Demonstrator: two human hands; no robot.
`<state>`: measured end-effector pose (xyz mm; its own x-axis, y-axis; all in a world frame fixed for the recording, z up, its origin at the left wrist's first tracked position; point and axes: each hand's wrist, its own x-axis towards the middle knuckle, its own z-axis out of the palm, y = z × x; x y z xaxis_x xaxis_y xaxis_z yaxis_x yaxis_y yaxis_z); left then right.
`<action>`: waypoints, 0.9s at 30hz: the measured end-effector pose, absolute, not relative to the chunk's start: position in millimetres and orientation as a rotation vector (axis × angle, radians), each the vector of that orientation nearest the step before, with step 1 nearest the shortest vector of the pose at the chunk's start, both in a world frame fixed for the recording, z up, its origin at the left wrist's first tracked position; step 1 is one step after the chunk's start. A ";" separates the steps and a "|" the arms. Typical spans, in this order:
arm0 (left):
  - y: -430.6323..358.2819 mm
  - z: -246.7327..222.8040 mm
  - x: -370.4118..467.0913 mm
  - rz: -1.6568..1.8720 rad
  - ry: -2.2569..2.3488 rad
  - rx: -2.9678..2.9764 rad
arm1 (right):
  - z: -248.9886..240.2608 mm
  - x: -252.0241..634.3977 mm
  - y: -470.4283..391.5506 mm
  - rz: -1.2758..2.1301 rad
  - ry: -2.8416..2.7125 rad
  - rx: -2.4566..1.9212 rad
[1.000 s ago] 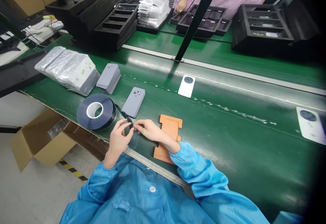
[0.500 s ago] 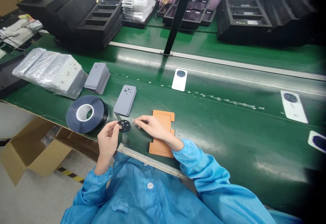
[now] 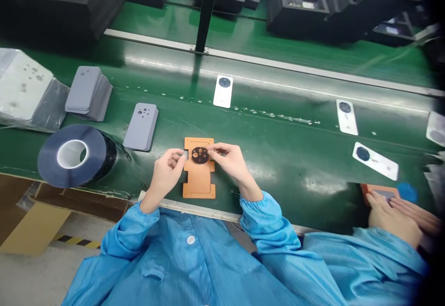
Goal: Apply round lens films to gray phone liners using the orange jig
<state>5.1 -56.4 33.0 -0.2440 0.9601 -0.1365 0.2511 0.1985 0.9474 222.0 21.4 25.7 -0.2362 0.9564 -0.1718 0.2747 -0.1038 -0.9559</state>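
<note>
My right hand (image 3: 227,160) pinches the right edge of a round black piece with holes (image 3: 200,155), which is over the upper part of the orange fixture (image 3: 199,181). At the fixture's left edge, my left hand (image 3: 168,169) has its fingers closed on what looks like a small clear film (image 3: 186,154). To the left lie a short stack of grey phone-shaped sheets (image 3: 141,127) and a taller grey stack (image 3: 85,90). A big roll of dark film (image 3: 48,157) rests at the table's front left.
White panels with dark circles lie behind (image 3: 222,97) and to the right (image 3: 347,123). Another person's hands (image 3: 396,215) work at the far right. Black trays (image 3: 295,9) stand beyond the metal rail (image 3: 257,62). A black post (image 3: 206,14) rises from it.
The black piece has moved right, from beside the grey sheets to over the orange fixture, and is now at my right hand. The view has shifted right, showing another person's hands.
</note>
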 end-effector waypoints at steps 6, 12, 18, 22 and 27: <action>-35.5 11.3 10.9 1.129 1.664 1.056 | 15.3 220.3 28.5 1.264 -1.605 -1.442; -21.1 2.7 13.7 1.115 1.585 1.021 | 10.8 217.9 29.2 1.214 -1.656 -1.409; -16.0 2.6 16.1 1.101 1.578 1.037 | 5.4 219.1 30.0 1.142 -1.726 -1.404; -16.0 2.6 18.2 1.113 1.580 1.049 | 5.7 218.6 30.0 1.106 -1.753 -1.417; -16.1 -1.4 18.6 1.111 1.610 1.062 | 8.6 217.5 30.1 1.065 -1.767 -1.438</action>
<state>18.6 -16.1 -1.4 -0.2430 0.9511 -0.1905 0.1596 0.2329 0.9593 217.5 30.1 8.6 -0.2184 0.9755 -0.0267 0.4791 0.0834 -0.8738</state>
